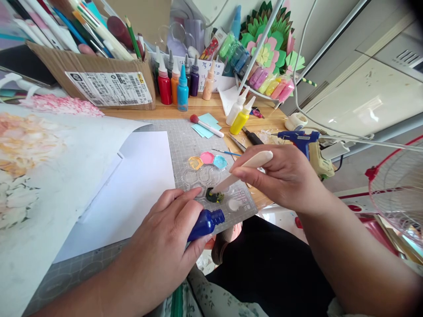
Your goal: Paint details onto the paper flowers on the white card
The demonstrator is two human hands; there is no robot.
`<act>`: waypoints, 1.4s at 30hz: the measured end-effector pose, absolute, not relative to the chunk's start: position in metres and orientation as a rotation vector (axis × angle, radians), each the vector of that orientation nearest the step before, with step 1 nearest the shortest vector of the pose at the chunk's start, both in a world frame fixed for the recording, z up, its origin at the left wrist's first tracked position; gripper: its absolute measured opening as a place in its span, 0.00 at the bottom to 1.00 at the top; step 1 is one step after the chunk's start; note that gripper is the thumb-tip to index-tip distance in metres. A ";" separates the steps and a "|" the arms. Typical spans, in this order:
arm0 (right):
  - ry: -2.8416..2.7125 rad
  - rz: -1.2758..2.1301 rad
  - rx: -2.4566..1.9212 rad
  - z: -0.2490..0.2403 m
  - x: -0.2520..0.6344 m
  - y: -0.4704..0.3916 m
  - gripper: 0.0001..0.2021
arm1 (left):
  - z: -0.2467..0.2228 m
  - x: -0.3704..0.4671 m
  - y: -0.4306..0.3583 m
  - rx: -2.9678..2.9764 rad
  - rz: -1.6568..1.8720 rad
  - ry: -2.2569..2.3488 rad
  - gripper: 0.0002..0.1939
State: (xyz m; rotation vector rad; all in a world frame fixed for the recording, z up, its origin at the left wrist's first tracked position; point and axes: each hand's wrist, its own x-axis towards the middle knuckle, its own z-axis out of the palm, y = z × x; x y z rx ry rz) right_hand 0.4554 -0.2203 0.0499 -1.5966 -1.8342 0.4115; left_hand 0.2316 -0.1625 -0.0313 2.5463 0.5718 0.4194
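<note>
My left hand is closed around a dark blue bottle that lies tilted with its uncapped neck to the right. One of its fingers reaches toward the clear paint palette. Between thumb and fingers my right hand grips a pale wooden stick. The stick's lower end rests in a well of dark paint streaked with yellow-green. Other wells hold orange paint, pink paint, light blue paint and white paint.
Left of the palette lie white paper and a curling floral sheet. Behind stand several paint bottles and a cardboard box of brushes. A makeup-style brush, yellow bottle and blue glue gun lie or stand beyond my right hand.
</note>
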 end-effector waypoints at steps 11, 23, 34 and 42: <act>-1.825 0.476 -1.560 0.048 0.456 -0.222 0.07 | -0.031 0.231 -0.162 2.524 0.421 0.578 0.06; -1.157 0.700 -1.470 0.009 0.490 -0.212 0.05 | -0.031 0.230 -0.161 2.530 0.421 0.561 0.05; -0.875 0.856 -1.491 0.000 0.511 -0.225 0.15 | -0.030 0.229 -0.161 2.542 0.436 0.550 0.05; -0.817 0.907 -1.744 -0.002 0.523 -0.234 0.17 | -0.032 0.230 -0.161 2.523 0.424 0.577 0.05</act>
